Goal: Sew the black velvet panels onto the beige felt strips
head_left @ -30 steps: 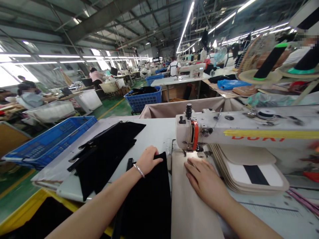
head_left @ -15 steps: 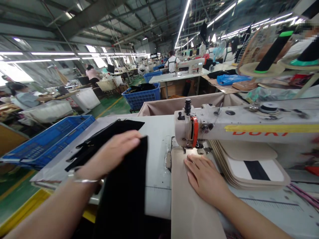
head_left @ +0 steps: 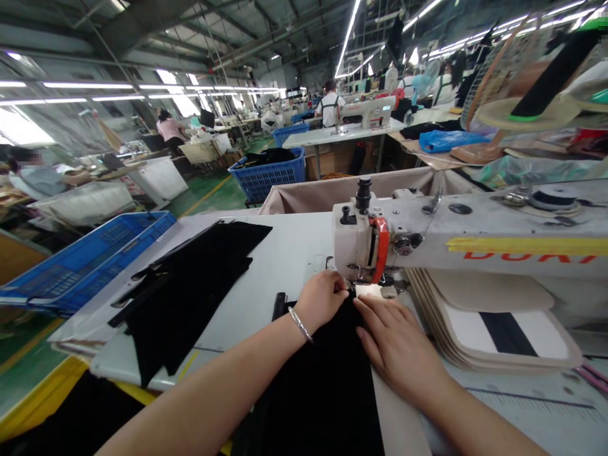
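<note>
A black fabric piece (head_left: 327,386) lies over the beige panel (head_left: 396,411), reaching up to the needle area of the sewing machine (head_left: 361,244). Beside the presser foot, my left hand (head_left: 320,297) pinches the top edge of the black fabric. My right hand (head_left: 399,345) rests flat with fingers stretched out, its fingertips by the fabric's right edge and its palm over the beige panel. The needle itself is hard to make out behind the fingers.
More black pieces (head_left: 190,285) lie on the table's left side. Stacked beige panels (head_left: 494,323) stand under the machine arm. A blue crate (head_left: 90,259) is at the left, a yellow container (head_left: 40,396) at lower left. A thread cone (head_left: 551,76) rises at upper right.
My left hand has moved right with the black fabric, from beside the beige panel to the presser foot. The fabric now covers much of the panel. My right hand has stayed nearly in place.
</note>
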The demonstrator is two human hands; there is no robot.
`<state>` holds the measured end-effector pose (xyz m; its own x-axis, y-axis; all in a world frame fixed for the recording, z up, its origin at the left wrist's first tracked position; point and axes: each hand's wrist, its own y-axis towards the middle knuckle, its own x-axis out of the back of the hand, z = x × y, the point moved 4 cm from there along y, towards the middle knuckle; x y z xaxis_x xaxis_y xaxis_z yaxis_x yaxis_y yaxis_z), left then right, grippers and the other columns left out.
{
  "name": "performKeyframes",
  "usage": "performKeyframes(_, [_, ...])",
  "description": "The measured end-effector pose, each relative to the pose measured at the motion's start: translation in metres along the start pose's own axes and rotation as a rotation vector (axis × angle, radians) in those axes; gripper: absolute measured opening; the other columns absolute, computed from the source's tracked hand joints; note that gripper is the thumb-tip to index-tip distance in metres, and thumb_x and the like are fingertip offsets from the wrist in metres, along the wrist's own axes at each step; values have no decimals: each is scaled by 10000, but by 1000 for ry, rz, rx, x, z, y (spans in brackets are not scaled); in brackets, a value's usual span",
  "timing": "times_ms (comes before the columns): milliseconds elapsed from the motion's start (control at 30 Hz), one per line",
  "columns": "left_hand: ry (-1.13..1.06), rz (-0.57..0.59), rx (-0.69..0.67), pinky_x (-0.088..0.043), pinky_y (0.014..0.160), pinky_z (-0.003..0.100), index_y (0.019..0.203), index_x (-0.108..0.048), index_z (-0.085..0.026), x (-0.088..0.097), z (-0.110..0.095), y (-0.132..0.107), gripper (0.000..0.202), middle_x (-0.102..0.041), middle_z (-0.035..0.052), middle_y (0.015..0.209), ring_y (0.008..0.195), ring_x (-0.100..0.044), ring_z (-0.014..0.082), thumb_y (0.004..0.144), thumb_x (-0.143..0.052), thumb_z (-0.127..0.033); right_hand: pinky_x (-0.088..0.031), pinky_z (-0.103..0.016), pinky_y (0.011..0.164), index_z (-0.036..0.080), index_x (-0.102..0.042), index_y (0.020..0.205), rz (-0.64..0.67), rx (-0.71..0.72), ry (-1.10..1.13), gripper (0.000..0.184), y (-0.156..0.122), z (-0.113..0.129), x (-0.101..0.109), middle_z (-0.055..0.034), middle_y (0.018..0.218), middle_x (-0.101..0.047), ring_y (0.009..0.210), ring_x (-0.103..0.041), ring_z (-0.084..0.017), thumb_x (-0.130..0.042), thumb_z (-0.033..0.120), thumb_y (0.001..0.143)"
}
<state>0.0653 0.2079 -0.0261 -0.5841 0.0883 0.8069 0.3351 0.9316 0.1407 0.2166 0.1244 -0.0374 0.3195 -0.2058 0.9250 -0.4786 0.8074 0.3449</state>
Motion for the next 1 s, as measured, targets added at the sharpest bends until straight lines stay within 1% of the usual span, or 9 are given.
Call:
performKeyframes(233, [32,-29,-21,-481,718,271,797,-642,-176,-6,3,3,49,-676,31,829,782,-628,180,781,-597,-163,-295,-472,1065,129,-413,1388,4,-4,-16,470,0,0,-2,-105,1349,-493,1213,-428,-256,-432,308,953])
performKeyframes(367, [55,-31,-44,-489,710,280,793,-638,-179,-6,2,6,40,-666,23,811,770,-623,183,783,-606,-157,-301,-474,1060,129,-410,1391,1,-3,-20,474,0,0,-3,-107,1351,-491,1210,-431,-260,-430,303,951])
performKeyframes(433, [68,-34,-50,-496,734,295,799,-639,-175,-4,-1,5,34,-661,28,818,788,-619,190,788,-614,-155,-305,-472,1058,136,-432,1375,2,-2,-15,460,0,0,-3,-105,1345,-495,1207,-435,-260,-435,305,947])
performKeyframes(500, [92,-44,-76,-496,809,326,828,-646,-170,0,-5,-2,37,-660,45,886,870,-610,208,805,-619,-158,-310,-467,1056,146,-459,1351,2,-5,-8,438,0,-1,-3,-100,1337,-500,1199,-442,-258,-441,305,943])
performKeyframes(600, [140,-3,-217,-456,960,365,942,-665,-169,4,-15,-19,109,-651,60,1054,1036,-571,218,870,-584,-173,-315,-464,1056,154,-481,1330,6,-17,3,421,-1,-1,-3,-93,1318,-513,1183,-454,-255,-449,302,938])
performKeyframes(667, [156,45,-303,-430,1023,369,1042,-662,-167,5,-18,-29,180,-635,60,1147,1102,-551,208,906,-545,-174,-315,-466,1057,156,-483,1327,13,-26,9,418,0,-1,-2,-90,1308,-519,1178,-458,-256,-453,299,935])
performKeyframes(767, [159,77,-325,-413,1066,362,1111,-652,-155,5,-16,-32,228,-616,63,1219,1160,-534,199,916,-534,-163,-318,-471,1053,160,-481,1329,24,-37,17,422,1,0,-1,-90,1314,-514,1173,-460,-263,-455,295,930])
performKeyframes(900, [168,86,-333,-417,1074,345,1117,-652,-146,4,-14,-27,236,-617,69,1218,1172,-533,190,922,-521,-158,-342,-470,1031,164,-486,1323,24,-55,20,418,2,1,1,-94,1309,-515,1158,-466,-269,-458,274,921])
performKeyframes(1000, [171,91,-350,-422,1071,357,1113,-648,-158,3,-14,-29,235,-618,67,1214,1169,-539,188,928,-504,-157,-353,-463,1027,177,-506,1302,22,-54,31,411,0,3,3,-95,1291,-521,1168,-461,-271,-482,270,903])
